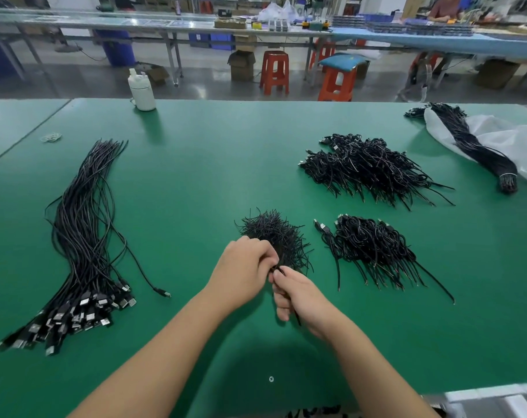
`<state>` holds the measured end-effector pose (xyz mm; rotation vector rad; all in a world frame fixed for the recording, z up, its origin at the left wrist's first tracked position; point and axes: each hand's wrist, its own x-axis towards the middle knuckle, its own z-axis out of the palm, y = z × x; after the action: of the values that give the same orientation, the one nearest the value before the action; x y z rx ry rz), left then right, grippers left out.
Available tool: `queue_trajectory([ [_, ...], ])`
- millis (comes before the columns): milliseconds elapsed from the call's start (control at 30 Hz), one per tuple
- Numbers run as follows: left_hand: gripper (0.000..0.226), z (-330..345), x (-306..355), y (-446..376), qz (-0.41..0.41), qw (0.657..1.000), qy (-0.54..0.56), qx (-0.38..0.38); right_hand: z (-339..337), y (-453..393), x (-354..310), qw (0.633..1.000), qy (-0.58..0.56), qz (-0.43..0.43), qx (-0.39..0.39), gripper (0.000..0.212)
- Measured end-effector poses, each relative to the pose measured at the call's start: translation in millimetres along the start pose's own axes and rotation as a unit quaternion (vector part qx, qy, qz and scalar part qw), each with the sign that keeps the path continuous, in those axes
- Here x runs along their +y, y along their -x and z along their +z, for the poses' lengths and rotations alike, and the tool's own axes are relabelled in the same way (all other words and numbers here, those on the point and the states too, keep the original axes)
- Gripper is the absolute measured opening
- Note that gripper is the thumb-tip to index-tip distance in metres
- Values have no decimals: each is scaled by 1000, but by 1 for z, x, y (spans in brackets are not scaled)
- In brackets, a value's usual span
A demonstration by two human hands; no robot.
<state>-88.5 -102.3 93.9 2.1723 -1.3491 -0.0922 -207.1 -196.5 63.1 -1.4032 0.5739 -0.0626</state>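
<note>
My left hand (pixel 244 271) and my right hand (pixel 298 295) meet just above the green table (pixel 196 176), near its front middle. Both pinch the same folded black cable (pixel 294 315), whose end pokes out below my right palm. Right behind my hands lies a small heap of short black twist ties (pixel 272 233). A long loose bundle of straight black USB cables (pixel 84 236) stretches along the left, plugs toward me. Coiled, tied cables form one pile (pixel 373 248) to the right of my hands and a larger pile (pixel 367 167) farther back.
A white bottle (pixel 141 92) stands at the table's far edge, left of centre. Rubber bands (pixel 51 137) lie far left. A tied cable bundle (pixel 479 149) rests on a clear plastic bag (pixel 503 137) far right. Red stools (pixel 274 72) and workbenches stand beyond the table.
</note>
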Motion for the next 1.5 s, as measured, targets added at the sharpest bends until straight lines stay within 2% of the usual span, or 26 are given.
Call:
queue_trajectory([
  [67, 13, 0, 1, 0, -49, 998, 35, -7, -1, 1, -3, 980, 191, -45, 34, 24],
  [133, 15, 0, 0, -1, -101, 992, 65, -31, -3, 2, -3, 915, 384, -107, 67, 28],
  [233, 19, 0, -2, -3, -158, 979, 108, -67, -7, 4, -3, 841, 513, -156, 68, 26],
  [333, 21, -1, -6, -3, -173, 969, 136, -111, -10, 8, -3, 780, 592, -197, 57, 26],
  [400, 16, -2, -9, -2, -171, 966, 144, -129, -11, 11, -2, 765, 608, -208, 48, 28],
  [467, 12, -2, -13, -2, -183, 965, 149, -118, -11, 13, -1, 765, 607, -210, 42, 27],
  [600, 24, 2, -15, -1, -182, 970, 130, -94, -11, 12, 1, 762, 609, -211, 55, 27],
  [733, 38, -1, -12, -2, -193, 956, 193, -107, -11, 7, 2, 752, 623, -209, 62, 31],
  [867, 20, -3, -14, -3, -166, 960, 164, -155, -12, 4, 4, 721, 659, -204, 64, 37],
  [1067, 17, -4, -16, -4, -186, 951, 174, -176, -9, 3, 4, 686, 697, -202, 47, 36],
  [1233, 10, -8, -17, -2, -126, 961, 114, -217, -13, 4, 0, 686, 700, -201, 8, 40],
  [1333, 15, -12, -19, -1, -93, 960, 87, -248, -17, 4, -9, 688, 698, -195, -19, 40],
  [1433, 14, -11, -19, -1, -116, 958, 121, -234, -24, 4, -15, 658, 678, -324, 43, 29],
  [1500, 12, -11, -17, -1, -165, 945, 197, -204, -27, 4, -17, 639, 643, -408, 106, 17],
])
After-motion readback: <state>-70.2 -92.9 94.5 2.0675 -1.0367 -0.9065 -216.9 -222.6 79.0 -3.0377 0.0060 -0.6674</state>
